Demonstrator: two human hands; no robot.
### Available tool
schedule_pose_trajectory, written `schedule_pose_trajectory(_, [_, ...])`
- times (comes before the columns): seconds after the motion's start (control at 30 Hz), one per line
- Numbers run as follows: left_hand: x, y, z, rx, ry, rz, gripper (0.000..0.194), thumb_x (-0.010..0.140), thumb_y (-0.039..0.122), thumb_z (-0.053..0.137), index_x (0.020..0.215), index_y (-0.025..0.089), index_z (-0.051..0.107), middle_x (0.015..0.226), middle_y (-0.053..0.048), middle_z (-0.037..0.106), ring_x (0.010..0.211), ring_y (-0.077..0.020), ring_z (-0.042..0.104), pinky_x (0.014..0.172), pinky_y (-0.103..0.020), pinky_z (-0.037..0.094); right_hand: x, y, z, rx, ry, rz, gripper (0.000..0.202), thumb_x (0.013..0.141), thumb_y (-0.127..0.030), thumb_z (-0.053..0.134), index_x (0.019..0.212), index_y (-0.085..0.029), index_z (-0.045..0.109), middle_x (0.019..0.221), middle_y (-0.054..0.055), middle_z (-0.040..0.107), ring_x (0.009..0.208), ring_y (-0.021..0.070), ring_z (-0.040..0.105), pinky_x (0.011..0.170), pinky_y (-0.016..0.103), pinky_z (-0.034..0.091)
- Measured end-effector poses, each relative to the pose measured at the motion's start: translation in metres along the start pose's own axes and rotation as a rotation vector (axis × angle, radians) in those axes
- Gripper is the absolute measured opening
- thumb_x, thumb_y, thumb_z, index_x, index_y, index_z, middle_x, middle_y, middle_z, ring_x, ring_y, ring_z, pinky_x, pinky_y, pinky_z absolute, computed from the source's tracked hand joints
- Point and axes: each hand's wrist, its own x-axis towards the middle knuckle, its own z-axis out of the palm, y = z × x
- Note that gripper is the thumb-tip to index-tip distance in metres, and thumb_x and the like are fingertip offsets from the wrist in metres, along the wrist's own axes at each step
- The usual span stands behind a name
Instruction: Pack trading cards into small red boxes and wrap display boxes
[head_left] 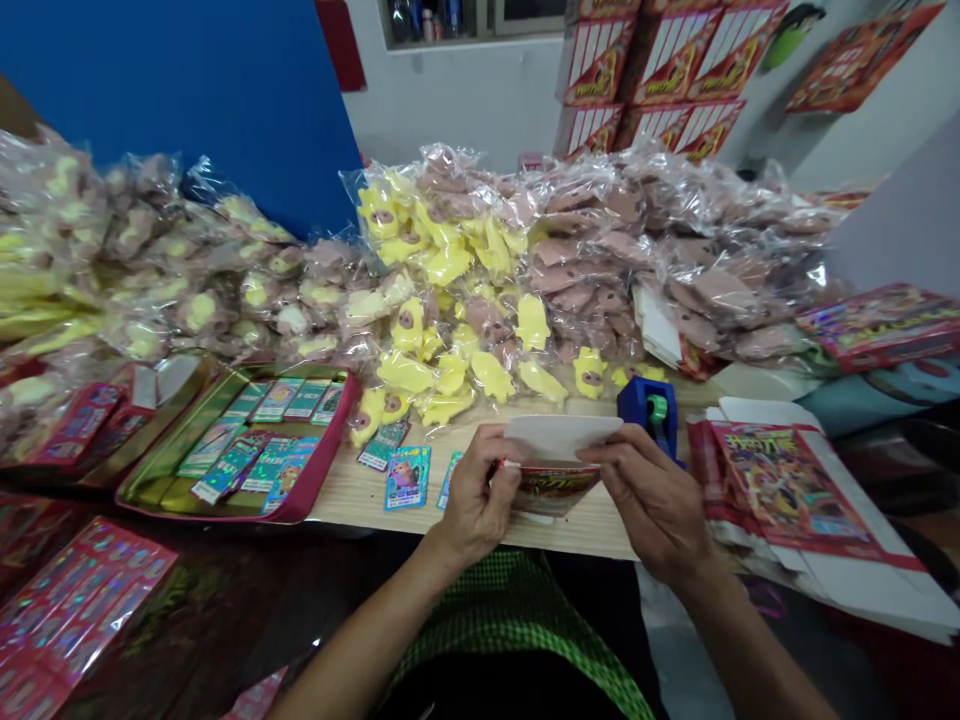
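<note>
Between my hands, above the front edge of the wooden table (592,530), is a small red printed box (555,487) with a raised white flap. My left hand (480,495) grips its left side, thumb in front and fingers curled. On the right side, my right hand (656,495) pinches the flap and edge with thumb and fingertips. A blue picture card (407,478) lies left of my left hand, with another card partly hidden behind that hand. Just behind my right hand stands a blue tape dispenser (648,410). Bagged yellow figures (450,375) lie beyond the box.
A red-rimmed tin (330,440) with card packs is on the left. Flattened printed boxes (806,490) are stacked at the right. Heaps of bagged pink figures (600,250) fill the back. Red sheets (82,610) lie at the lower left.
</note>
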Motion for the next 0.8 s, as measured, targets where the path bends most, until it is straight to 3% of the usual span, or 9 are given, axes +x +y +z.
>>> schedule_pose_trajectory(0.1, [0.002, 0.009, 0.007, -0.178, 0.151, -0.182, 0.014, 0.105, 0.028, 0.055, 0.118, 0.029, 0.058, 0.1, -0.001, 0.06, 0.088, -0.0134, 0.058, 0.079, -0.024, 0.05, -0.011, -0.003, 0.006, 0.053, 0.045, 0.079, 0.038, 0.103, -0.012, 0.05, 0.139, -0.025, 0.055, 0.116, 0.008, 0.065, 0.106, 0.0194, 0.066, 0.09, 0.029, 0.056])
schedule_pose_trajectory(0.2, [0.006, 0.014, 0.007, -0.315, 0.175, -0.306, 0.035, 0.101, 0.033, 0.063, 0.134, 0.031, 0.052, 0.105, -0.002, 0.064, 0.091, -0.0154, 0.061, 0.083, -0.028, 0.053, -0.02, -0.003, 0.01, 0.118, 0.072, 0.177, 0.051, 0.104, -0.016, 0.051, 0.152, -0.027, 0.041, 0.128, 0.012, 0.061, 0.111, 0.0226, 0.066, 0.093, 0.036, 0.058])
schedule_pose_trajectory(0.3, [0.009, 0.012, 0.002, -0.272, 0.123, -0.295, 0.015, 0.101, 0.033, 0.062, 0.113, 0.025, 0.064, 0.106, -0.005, 0.064, 0.101, -0.0175, 0.061, 0.092, -0.03, 0.051, -0.016, -0.003, 0.005, 0.073, 0.048, 0.058, 0.038, 0.102, -0.009, 0.052, 0.135, -0.026, 0.052, 0.12, 0.01, 0.064, 0.112, 0.0227, 0.065, 0.093, 0.037, 0.057])
schedule_pose_trajectory(0.37, [0.009, 0.011, 0.0, -0.286, 0.074, -0.227, 0.019, 0.098, 0.04, 0.067, 0.104, 0.023, 0.064, 0.112, -0.006, 0.064, 0.109, -0.0194, 0.061, 0.095, -0.031, 0.051, -0.009, -0.003, -0.002, 0.011, 0.012, -0.04, 0.032, 0.1, -0.005, 0.05, 0.125, -0.023, 0.054, 0.119, 0.012, 0.064, 0.115, 0.0225, 0.065, 0.093, 0.035, 0.056])
schedule_pose_trajectory(0.47, [0.007, 0.011, 0.002, -0.325, 0.048, -0.207, 0.031, 0.092, 0.046, 0.075, 0.104, 0.022, 0.06, 0.121, -0.008, 0.067, 0.11, -0.0207, 0.064, 0.092, -0.031, 0.053, -0.002, -0.005, -0.011, -0.061, -0.109, -0.097, 0.024, 0.102, -0.013, 0.049, 0.125, -0.018, 0.053, 0.127, 0.017, 0.062, 0.124, 0.0267, 0.061, 0.097, 0.038, 0.055])
schedule_pose_trajectory(0.53, [0.005, 0.013, 0.007, -0.298, 0.094, -0.243, 0.027, 0.093, 0.039, 0.075, 0.105, 0.023, 0.058, 0.116, -0.006, 0.07, 0.103, -0.0182, 0.067, 0.087, -0.028, 0.054, -0.001, -0.006, -0.013, -0.078, -0.144, -0.08, 0.019, 0.104, -0.017, 0.048, 0.122, -0.018, 0.053, 0.125, 0.017, 0.063, 0.123, 0.0268, 0.062, 0.097, 0.038, 0.055])
schedule_pose_trajectory(0.6, [0.003, 0.015, 0.012, -0.256, 0.157, -0.266, 0.024, 0.095, 0.032, 0.073, 0.113, 0.024, 0.058, 0.11, -0.003, 0.071, 0.095, -0.0152, 0.068, 0.083, -0.026, 0.055, 0.0, -0.009, -0.013, -0.1, -0.119, -0.036, 0.018, 0.105, -0.017, 0.047, 0.122, -0.02, 0.053, 0.119, 0.013, 0.065, 0.114, 0.0239, 0.066, 0.094, 0.034, 0.056])
schedule_pose_trajectory(0.7, [0.004, 0.017, 0.018, -0.193, 0.219, -0.283, 0.035, 0.095, 0.032, 0.073, 0.126, 0.024, 0.06, 0.103, -0.003, 0.072, 0.088, -0.0144, 0.069, 0.078, -0.025, 0.056, 0.003, -0.014, -0.01, -0.138, -0.077, 0.006, 0.023, 0.105, -0.015, 0.047, 0.127, -0.021, 0.052, 0.109, 0.009, 0.067, 0.1, 0.0215, 0.07, 0.086, 0.031, 0.058])
schedule_pose_trajectory(0.8, [0.009, 0.019, 0.015, -0.103, 0.179, -0.224, 0.026, 0.096, 0.03, 0.071, 0.12, 0.022, 0.068, 0.1, -0.004, 0.073, 0.09, -0.0166, 0.069, 0.08, -0.029, 0.057, 0.007, -0.017, -0.008, -0.124, -0.042, -0.023, 0.02, 0.104, -0.01, 0.046, 0.117, -0.023, 0.054, 0.1, 0.007, 0.068, 0.093, 0.0206, 0.07, 0.08, 0.03, 0.059])
